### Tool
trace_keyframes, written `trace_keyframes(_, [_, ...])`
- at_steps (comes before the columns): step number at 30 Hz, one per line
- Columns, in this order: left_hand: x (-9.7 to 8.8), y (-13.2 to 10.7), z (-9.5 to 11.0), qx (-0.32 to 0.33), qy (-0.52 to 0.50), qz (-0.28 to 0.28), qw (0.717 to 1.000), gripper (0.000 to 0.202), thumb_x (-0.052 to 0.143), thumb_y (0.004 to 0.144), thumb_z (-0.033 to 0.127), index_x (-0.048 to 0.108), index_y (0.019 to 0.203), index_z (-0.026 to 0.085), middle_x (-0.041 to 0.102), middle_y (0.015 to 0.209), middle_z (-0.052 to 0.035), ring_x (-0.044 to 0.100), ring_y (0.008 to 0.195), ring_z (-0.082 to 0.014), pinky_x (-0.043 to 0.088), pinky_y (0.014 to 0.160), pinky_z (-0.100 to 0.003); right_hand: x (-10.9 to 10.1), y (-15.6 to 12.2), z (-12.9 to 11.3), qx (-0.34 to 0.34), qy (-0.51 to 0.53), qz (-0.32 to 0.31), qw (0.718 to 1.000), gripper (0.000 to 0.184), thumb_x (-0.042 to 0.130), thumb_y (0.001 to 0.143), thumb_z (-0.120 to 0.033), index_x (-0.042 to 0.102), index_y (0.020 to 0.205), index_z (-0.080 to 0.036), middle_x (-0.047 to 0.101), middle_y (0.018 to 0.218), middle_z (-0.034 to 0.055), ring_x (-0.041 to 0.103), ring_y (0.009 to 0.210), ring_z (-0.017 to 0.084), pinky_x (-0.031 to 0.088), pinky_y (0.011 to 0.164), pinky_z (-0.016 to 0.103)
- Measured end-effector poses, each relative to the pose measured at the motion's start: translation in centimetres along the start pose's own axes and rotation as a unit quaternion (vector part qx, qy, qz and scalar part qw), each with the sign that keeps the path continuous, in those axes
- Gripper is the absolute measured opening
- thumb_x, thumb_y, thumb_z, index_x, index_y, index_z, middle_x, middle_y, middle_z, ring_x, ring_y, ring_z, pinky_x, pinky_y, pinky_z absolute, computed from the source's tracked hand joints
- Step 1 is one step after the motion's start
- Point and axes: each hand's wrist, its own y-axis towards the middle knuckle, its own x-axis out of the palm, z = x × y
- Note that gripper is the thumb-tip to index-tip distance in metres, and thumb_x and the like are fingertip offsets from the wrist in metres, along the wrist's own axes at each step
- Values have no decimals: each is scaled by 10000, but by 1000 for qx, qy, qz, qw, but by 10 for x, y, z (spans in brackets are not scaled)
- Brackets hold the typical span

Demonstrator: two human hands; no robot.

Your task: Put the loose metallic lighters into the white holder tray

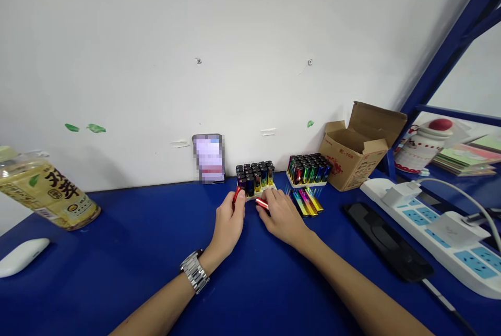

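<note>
My left hand [230, 218] is closed, pinching a red lighter [237, 193] upright at the left front corner of a pale tray [270, 188]. Rows of shiny, dark-topped lighters [254, 173] stand in that tray. In my right hand [284, 215] lies a second red lighter [262, 203], held nearly flat between thumb and fingers in front of the tray. Just right of this hand, several loose metallic lighters [308, 202] rest on the blue table. Behind them, a fuller tray [309, 184] carries multicoloured lighters [307, 169]. My fingers partly cover the nearer tray's front edge.
An open cardboard box [354, 156] stands right of the trays. A black phone [387, 239] and a white power strip [434, 231] lie on the right. Against the wall leans a lit phone [209, 158]. On the left are a tilted drink bottle [50, 190] and a white mouse [23, 256].
</note>
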Motion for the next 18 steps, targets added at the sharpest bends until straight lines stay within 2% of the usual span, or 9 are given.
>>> trace_keyframes(2, [-1, 0, 1, 9, -3, -31, 999, 363, 356, 900, 467, 514, 734, 186, 485, 592, 33, 466, 562, -125, 383, 555, -241, 0, -1, 1, -12, 41, 20, 999, 122, 521, 880, -291, 554, 901, -176, 620, 928, 80, 541, 883, 227, 411, 766, 335])
trace_keyframes(5, [-5, -4, 6, 35, 18, -90, 995, 331, 329, 912, 371, 560, 780, 176, 543, 645, 10, 499, 604, -135, 411, 611, -259, 0, 0, 1, -27, 143, 71, 987, 161, 462, 911, -282, 561, 975, -172, 623, 952, 82, 547, 913, 218, 426, 805, 348])
trace_keyframes(7, [-6, -7, 11, 63, 38, -135, 988, 305, 342, 906, 333, 602, 904, 175, 587, 695, -3, 540, 659, -150, 436, 663, -272, 1, 0, 1, -44, 228, 91, 968, 191, 425, 933, -286, 545, 1032, -175, 627, 947, 78, 564, 896, 199, 447, 798, 332])
trace_keyframes(9, [-6, -10, 14, 87, 50, -164, 981, 322, 361, 902, 319, 594, 1081, 187, 643, 825, -33, 590, 792, -176, 461, 757, -299, 3, 1, 0, -49, 304, 89, 947, 193, 421, 938, -309, 531, 1037, -186, 631, 883, 57, 588, 818, 177, 471, 742, 304])
trace_keyframes(11, [-4, -11, 13, 104, 65, -151, 981, 371, 382, 895, 304, 543, 1211, 198, 648, 1029, -70, 591, 965, -202, 453, 872, -343, 5, 1, 1, -27, 365, 94, 926, 183, 420, 938, -326, 513, 1024, -194, 630, 828, 37, 604, 745, 162, 483, 675, 282])
trace_keyframes(13, [-1, -10, 8, 122, 103, -108, 981, 400, 396, 884, 274, 509, 1261, 197, 600, 1167, -92, 552, 1076, -218, 421, 953, -384, 8, 3, 3, 18, 408, 125, 904, 177, 417, 938, -339, 487, 1018, -197, 627, 792, 25, 610, 690, 152, 487, 625, 269])
trace_keyframes(15, [2, -10, 3, 144, 160, -80, 973, 392, 403, 878, 241, 519, 1247, 186, 579, 1185, -99, 522, 1098, -224, 398, 986, -410, 10, 4, 7, 64, 428, 168, 886, 187, 417, 935, -358, 459, 1020, -196, 619, 763, 17, 602, 631, 144, 486, 587, 263])
trace_keyframes(18, [5, -10, -2, 174, 244, -95, 949, 327, 427, 881, 246, 576, 1163, 173, 584, 1121, -102, 500, 1047, -234, 395, 969, -431, 14, 8, 15, 100, 433, 192, 875, 210, 416, 930, -375, 436, 1033, -193, 618, 746, 15, 603, 590, 142, 498, 585, 269])
